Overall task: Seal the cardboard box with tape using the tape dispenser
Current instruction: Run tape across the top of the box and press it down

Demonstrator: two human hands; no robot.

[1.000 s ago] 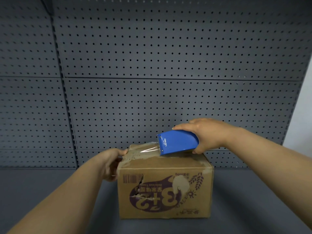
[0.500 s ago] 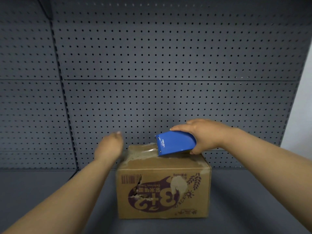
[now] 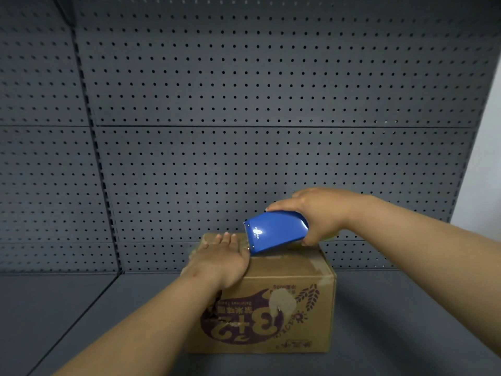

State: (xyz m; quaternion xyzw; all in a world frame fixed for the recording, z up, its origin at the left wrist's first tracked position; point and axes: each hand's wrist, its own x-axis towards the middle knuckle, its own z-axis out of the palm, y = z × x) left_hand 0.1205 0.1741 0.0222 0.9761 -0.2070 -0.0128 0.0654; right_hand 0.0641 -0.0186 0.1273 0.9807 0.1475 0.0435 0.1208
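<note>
A brown cardboard box (image 3: 284, 316) with purple upside-down print stands on the grey shelf, its front torn at the left. My right hand (image 3: 322, 213) grips a blue tape dispenser (image 3: 275, 232), tilted with its toothed edge down on the box top near the middle. My left hand (image 3: 219, 256) lies flat, fingers straight, on the left part of the box top, just left of the dispenser's edge. The tape under my hand is hidden.
A grey pegboard wall (image 3: 244, 131) rises right behind the box. The grey shelf floor (image 3: 67, 308) extends to the left and right of the box. A pale wall strip (image 3: 485, 172) shows at the far right.
My left hand left the box's left side, rose, and now lies flat on the box top beside the dispenser. The dispenser shifted slightly left and tilted more.
</note>
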